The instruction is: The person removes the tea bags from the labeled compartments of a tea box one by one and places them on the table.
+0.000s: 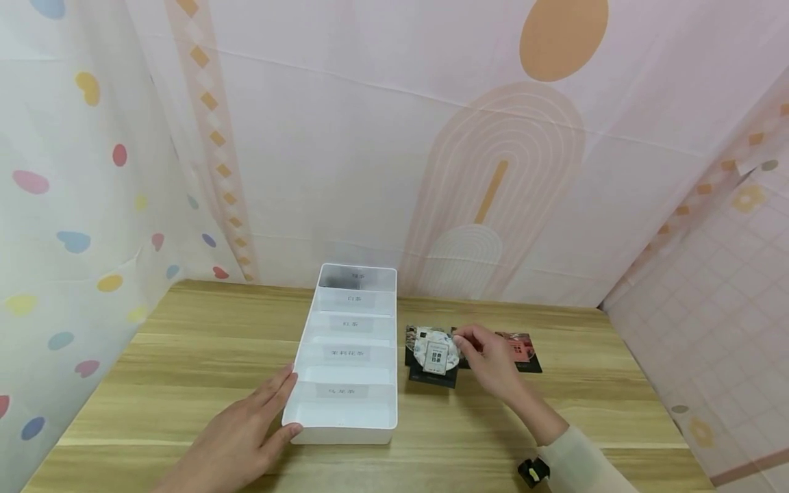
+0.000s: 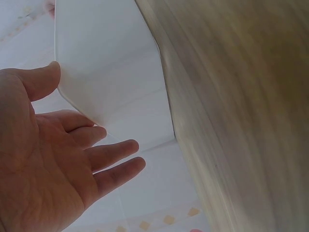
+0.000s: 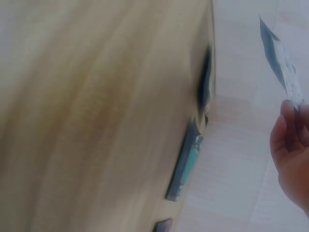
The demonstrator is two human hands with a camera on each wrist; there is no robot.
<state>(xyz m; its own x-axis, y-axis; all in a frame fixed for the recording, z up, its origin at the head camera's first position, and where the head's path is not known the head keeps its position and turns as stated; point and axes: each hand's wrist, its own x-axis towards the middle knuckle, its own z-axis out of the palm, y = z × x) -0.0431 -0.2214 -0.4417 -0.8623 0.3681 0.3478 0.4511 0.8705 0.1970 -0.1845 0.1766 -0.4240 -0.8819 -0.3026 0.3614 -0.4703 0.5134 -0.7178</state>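
Note:
A long white box [image 1: 344, 435] with several labelled compartments stands on the table. My left hand [image 1: 246, 428] touches its near left corner, fingers along the side wall and thumb at the front rim. The left wrist view shows those fingers nearly straight beside the white wall [image 2: 116, 72]. To the right of the box, my right hand [image 1: 490, 359] pinches the edge of a tea sachet [image 1: 436, 357] with a white patterned front. In the right wrist view this sachet [image 3: 287, 72] is raised and tilted. Under it lies a dark sachet [image 1: 434, 378], partly hidden.
A dark sachet with a red-pink front [image 1: 520, 347] lies right of my right hand. One with a teal front [image 3: 189, 164] shows in the right wrist view. A small black device [image 1: 533, 471] sits beside my right sleeve [image 1: 582, 459]. Patterned curtains [image 1: 345, 137] hang behind the table.

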